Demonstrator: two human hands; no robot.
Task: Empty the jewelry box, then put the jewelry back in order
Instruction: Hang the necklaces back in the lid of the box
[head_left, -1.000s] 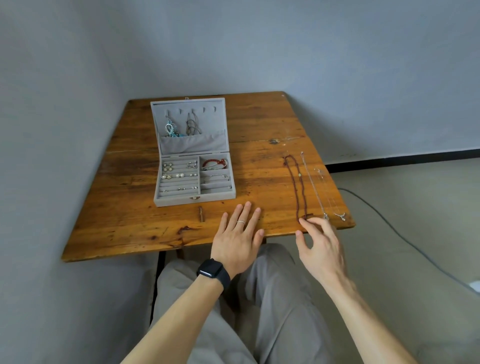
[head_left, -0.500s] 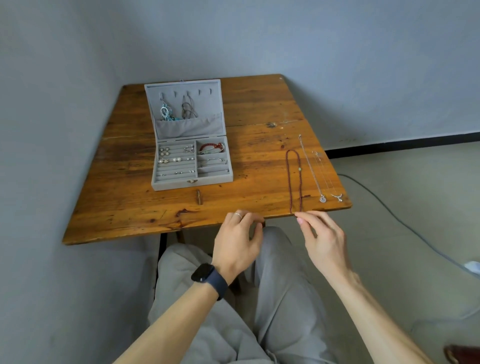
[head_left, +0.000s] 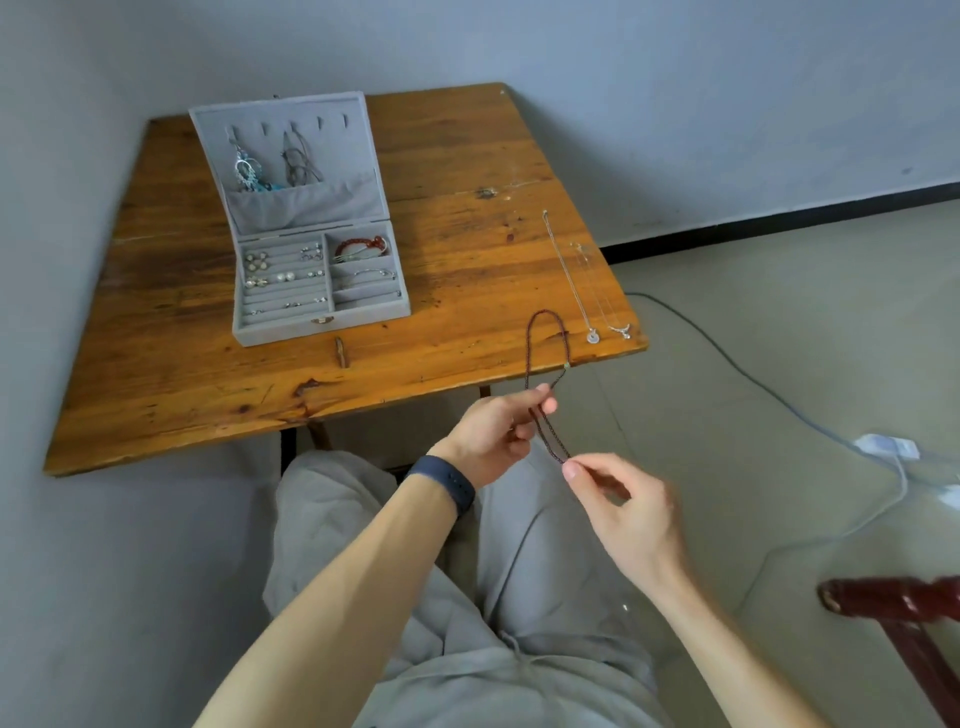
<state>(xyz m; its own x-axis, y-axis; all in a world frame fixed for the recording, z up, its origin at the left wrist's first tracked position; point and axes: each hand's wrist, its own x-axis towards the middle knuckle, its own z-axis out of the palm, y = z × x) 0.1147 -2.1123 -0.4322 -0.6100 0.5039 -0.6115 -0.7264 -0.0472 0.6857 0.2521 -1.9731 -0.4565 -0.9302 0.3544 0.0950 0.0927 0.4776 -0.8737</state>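
A grey jewelry box (head_left: 317, 325) stands open on the wooden table (head_left: 171, 379), with earrings, rings and a red bracelet in its tray and two necklaces hanging in its lid. A dark red cord necklace (head_left: 531, 343) trails off the table's front edge. My left hand (head_left: 493, 431) pinches it just below the edge, and my right hand (head_left: 623, 514) pinches its lower end over my lap. Two thin silver necklaces (head_left: 571, 283) lie along the table's right side.
The table sits in a corner between grey walls. A small wooden knob (head_left: 340, 352) lies in front of the box. A white cable and power strip (head_left: 883, 447) run across the floor at right. A dark red chair part (head_left: 893, 603) shows at lower right.
Both hands left the table edge and took hold of the dark red necklace, pulling its near end off the table toward my lap. The camera tilted down.
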